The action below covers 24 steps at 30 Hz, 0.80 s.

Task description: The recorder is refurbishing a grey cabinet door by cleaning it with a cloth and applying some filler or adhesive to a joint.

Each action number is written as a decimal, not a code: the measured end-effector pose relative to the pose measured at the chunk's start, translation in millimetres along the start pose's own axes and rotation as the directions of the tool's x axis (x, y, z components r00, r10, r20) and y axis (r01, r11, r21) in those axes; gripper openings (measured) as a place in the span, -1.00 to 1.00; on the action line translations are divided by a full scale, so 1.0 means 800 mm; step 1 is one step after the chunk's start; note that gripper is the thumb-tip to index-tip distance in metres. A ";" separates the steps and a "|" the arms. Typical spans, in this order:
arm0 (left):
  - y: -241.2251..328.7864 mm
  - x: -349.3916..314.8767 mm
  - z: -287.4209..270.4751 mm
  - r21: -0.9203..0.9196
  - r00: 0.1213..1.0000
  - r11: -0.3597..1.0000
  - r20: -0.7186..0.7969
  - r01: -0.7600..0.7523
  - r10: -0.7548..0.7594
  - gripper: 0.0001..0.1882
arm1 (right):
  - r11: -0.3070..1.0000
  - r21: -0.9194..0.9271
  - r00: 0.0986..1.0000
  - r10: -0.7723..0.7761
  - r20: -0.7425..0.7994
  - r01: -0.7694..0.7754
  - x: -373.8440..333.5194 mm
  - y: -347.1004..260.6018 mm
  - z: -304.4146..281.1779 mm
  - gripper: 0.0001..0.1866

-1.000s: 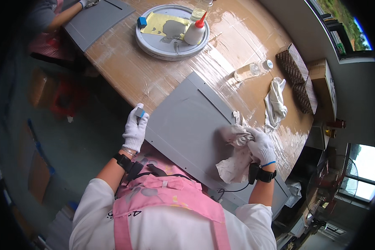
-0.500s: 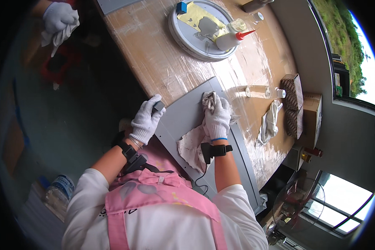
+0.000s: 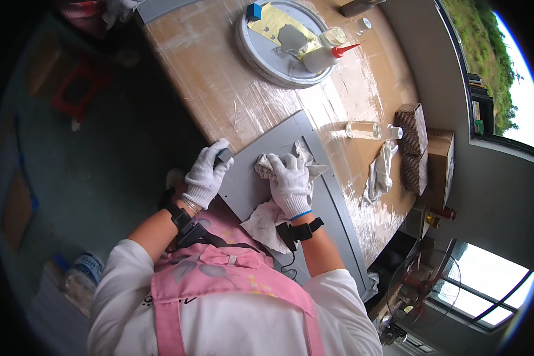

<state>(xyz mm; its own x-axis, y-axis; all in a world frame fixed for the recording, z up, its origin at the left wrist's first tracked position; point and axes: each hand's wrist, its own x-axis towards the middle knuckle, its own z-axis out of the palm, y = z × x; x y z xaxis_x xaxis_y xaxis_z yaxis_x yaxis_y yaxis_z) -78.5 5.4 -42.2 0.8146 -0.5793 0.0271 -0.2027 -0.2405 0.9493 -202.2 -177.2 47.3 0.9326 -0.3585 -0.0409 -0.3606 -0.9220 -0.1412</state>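
A flat grey panel (image 3: pixel 243 185) lies on the plastic-wrapped table in front of me. My right hand (image 3: pixel 291 187), in a white knit glove, presses a smudged white rag (image 3: pixel 264 168) onto the panel's surface. Part of the cloth trails out beyond the fingers, and a stained piece of cloth (image 3: pixel 268 225) lies under my wrist. At the panel's left corner, my gloved left hand (image 3: pixel 204 178) pinches a small dark block (image 3: pixel 223 155) between thumb and fingers. Black straps with small devices circle both wrists.
Beyond the panel, a round grey lid (image 3: pixel 249 50) carries a blue block (image 3: pixel 254 12), yellow sheet and red-tipped squeeze bottle (image 3: pixel 320 59). A clear bottle (image 3: pixel 363 130) lies to the right, near a white glove (image 3: pixel 380 175) and boxes (image 3: pixel 413 148). A co-worker's gloved hand (image 3: pixel 120 10) shows upper left.
My right hand has slid left across the panel with the rag. The left hand stays at the corner with the block. The co-worker's hand has moved up toward the picture's edge.
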 end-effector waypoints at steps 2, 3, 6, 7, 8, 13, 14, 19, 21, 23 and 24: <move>-0.005 0.001 0.003 -0.006 1.000 1.000 0.006 0.013 -0.013 -0.56 | 1.000 -0.002 0.999 -0.023 0.045 0.023 -0.004 -0.006 0.002 -0.45; -0.007 0.001 0.002 -0.006 1.000 1.000 0.012 0.018 -0.018 -0.55 | 0.997 -0.078 1.000 0.008 -0.022 -0.009 -0.002 -0.001 0.003 -0.45; -0.005 0.000 0.000 -0.002 1.000 1.000 0.013 -0.029 0.029 -0.55 | 0.957 -0.138 0.967 0.246 -0.073 -0.254 0.023 0.044 -0.001 -0.49; -0.003 0.000 0.000 0.016 1.000 1.000 0.006 -0.022 0.022 -0.55 | 0.955 -0.140 0.965 0.253 -0.074 -0.261 0.027 0.049 -0.002 -0.50; -0.001 0.000 0.001 0.034 1.000 0.999 -0.001 -0.016 0.016 -0.55 | 0.953 -0.142 0.963 0.260 -0.074 -0.268 0.028 0.051 -0.003 -0.51; -0.003 0.000 -0.001 -0.004 1.000 1.000 -0.001 -0.030 0.030 -0.54 | 0.997 -0.072 0.997 -0.040 -0.070 0.035 -0.009 0.015 0.011 -0.43; -0.003 0.000 -0.001 0.015 1.000 0.999 -0.003 -0.030 0.030 -0.54 | 0.996 -0.090 0.997 -0.019 -0.073 0.013 -0.002 0.023 0.006 -0.44; -0.006 0.000 0.001 0.004 1.000 1.000 0.004 -0.027 0.027 -0.54 | 0.957 -0.132 0.961 0.242 -0.136 -0.260 0.037 0.064 0.001 -0.51; -0.007 0.000 0.001 -0.011 1.000 1.000 0.005 -0.017 0.017 -0.54 | 0.968 -0.090 0.968 0.223 -0.118 -0.234 0.029 0.055 0.004 -0.50; -0.003 0.000 -0.001 -0.010 1.000 1.000 -0.003 -0.017 0.017 -0.53 | 0.988 -0.076 0.991 0.134 -0.023 -0.135 0.012 0.032 0.002 -0.45; 0.000 0.002 -0.001 -0.012 1.000 1.000 -0.013 -0.019 0.019 -0.52 | 0.996 -0.052 0.996 0.080 0.040 -0.078 -0.001 0.019 0.000 -0.44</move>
<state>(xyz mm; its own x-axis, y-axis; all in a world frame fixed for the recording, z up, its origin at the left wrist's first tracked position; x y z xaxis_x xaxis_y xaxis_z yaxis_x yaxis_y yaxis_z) -76.6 5.2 -42.1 0.8174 -0.5740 0.0491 -0.2115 -0.2197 0.9524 -208.2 -190.6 45.0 0.9006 -0.4250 -0.0914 -0.4323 -0.8976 -0.0861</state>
